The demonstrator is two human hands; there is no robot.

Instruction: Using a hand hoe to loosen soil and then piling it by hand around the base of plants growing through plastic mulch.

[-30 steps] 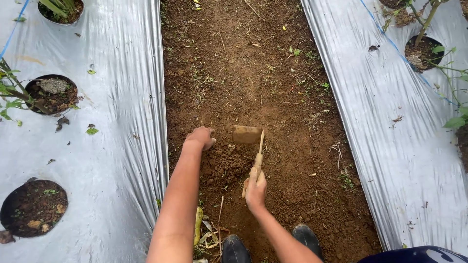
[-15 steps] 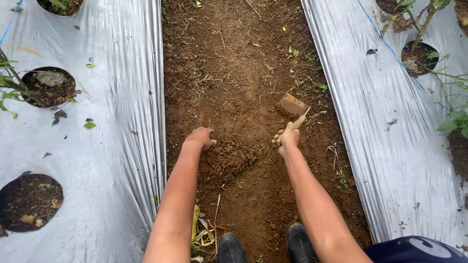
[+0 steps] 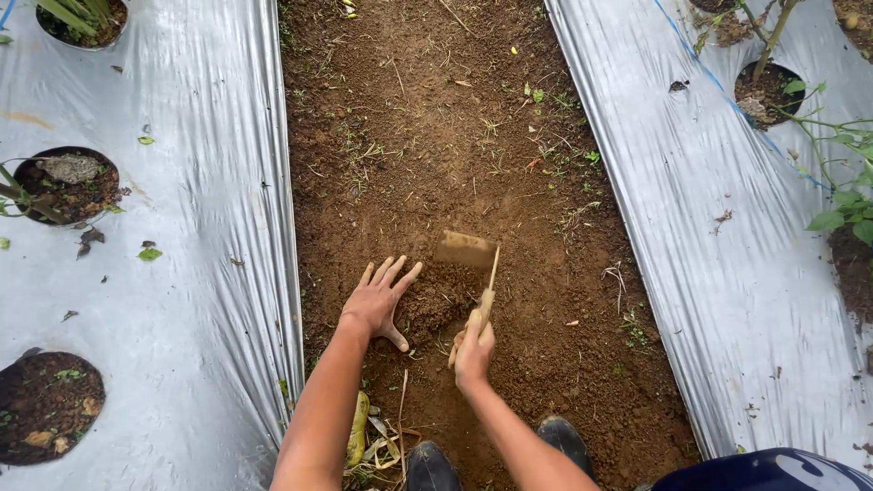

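Note:
My right hand (image 3: 474, 349) grips the wooden handle of a small hand hoe (image 3: 469, 251), whose flat soil-covered blade rests on the brown earth just ahead of both hands. My left hand (image 3: 378, 300) lies flat on the soil with fingers spread, a little left of the blade and beside a small mound of loose dirt (image 3: 441, 295). Both bare forearms reach in from the bottom of the view.
The soil furrow (image 3: 436, 136) runs between two sheets of silver plastic mulch (image 3: 182, 236) (image 3: 718, 236) with round planting holes (image 3: 68, 182) and green plants (image 3: 846, 200). Pulled weeds (image 3: 373, 436) lie by my dark shoes (image 3: 427, 468).
My right hand swung the hoe out to the right and brought it back to the middle. My left hand went from a closed grasp to flat with fingers spread.

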